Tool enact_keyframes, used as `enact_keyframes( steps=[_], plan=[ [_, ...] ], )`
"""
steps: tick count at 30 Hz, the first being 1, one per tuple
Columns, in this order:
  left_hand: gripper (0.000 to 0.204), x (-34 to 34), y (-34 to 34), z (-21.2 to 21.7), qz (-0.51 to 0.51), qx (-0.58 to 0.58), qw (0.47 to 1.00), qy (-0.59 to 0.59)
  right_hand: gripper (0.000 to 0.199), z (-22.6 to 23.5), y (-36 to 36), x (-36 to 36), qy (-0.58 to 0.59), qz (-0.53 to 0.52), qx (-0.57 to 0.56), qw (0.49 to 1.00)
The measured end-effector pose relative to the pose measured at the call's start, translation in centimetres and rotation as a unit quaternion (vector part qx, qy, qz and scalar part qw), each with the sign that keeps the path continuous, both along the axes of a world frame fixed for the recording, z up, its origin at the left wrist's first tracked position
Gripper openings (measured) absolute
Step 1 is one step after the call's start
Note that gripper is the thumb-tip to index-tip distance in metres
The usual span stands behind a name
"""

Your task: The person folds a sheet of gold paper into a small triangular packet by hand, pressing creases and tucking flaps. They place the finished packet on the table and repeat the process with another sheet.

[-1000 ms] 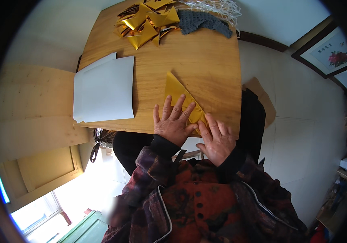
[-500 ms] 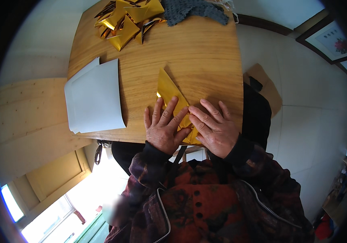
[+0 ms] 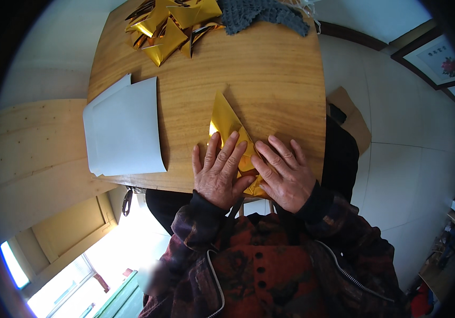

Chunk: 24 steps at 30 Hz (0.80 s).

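Observation:
A folded sheet of shiny gold paper [image 3: 225, 116] lies near the table's front edge, its pointed end directed away from me. My left hand [image 3: 219, 172] rests flat over its left side, fingers spread and thumb toward the right. On the paper's right edge, my right hand [image 3: 286, 175] lies with fingers stretched out, the index finger touching the fold. Both hands press on the paper without gripping it. Part of the lower portion is hidden under my fingers; a crumpled-looking gold piece shows between the two hands.
White sheets [image 3: 124, 127] lie stacked at the table's left. A heap of folded gold paper pieces [image 3: 172, 32] sits at the far left, beside a dark grey textured cloth [image 3: 262, 16]. The wooden table [image 3: 286, 79] ends just in front of my body. Brown cardboard [image 3: 352, 114] lies on the floor at right.
The right hand's fingers have slid slightly down along the paper's right edge, and the left fingers have shifted a little. The whole view has moved slightly.

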<state>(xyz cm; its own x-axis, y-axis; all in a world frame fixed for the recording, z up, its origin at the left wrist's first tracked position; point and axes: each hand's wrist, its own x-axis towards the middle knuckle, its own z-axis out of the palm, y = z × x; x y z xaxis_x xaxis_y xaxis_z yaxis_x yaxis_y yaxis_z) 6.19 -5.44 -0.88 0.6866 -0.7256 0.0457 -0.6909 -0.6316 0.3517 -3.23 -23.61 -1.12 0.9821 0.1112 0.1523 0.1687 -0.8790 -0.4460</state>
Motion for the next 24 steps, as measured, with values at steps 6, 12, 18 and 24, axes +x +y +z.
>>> enact_keyframes(
  steps=[6, 12, 18, 24],
  plan=[
    [0.073, 0.05, 0.00, -0.14, -0.003, 0.006, 1.000, -0.002, 0.048, -0.05, 0.02, 0.00, -0.010, -0.005, 0.004, 1.000],
    [0.071, 0.17, -0.07, -0.13, -0.007, 0.019, 1.000, -0.001, 0.051, 0.05, -0.04, 0.17, -0.010, -0.004, 0.005, 1.000],
    [0.068, 0.20, -0.06, -0.08, -0.008, 0.025, 1.000, -0.001, 0.057, 0.53, 0.06, -0.03, -0.004, -0.005, -0.003, 1.000],
    [0.069, 0.44, 0.14, -0.51, -0.013, 0.011, 1.000, -0.011, 0.064, 0.02, 0.68, -0.23, 0.021, 0.036, -0.042, 0.998]
  ],
)
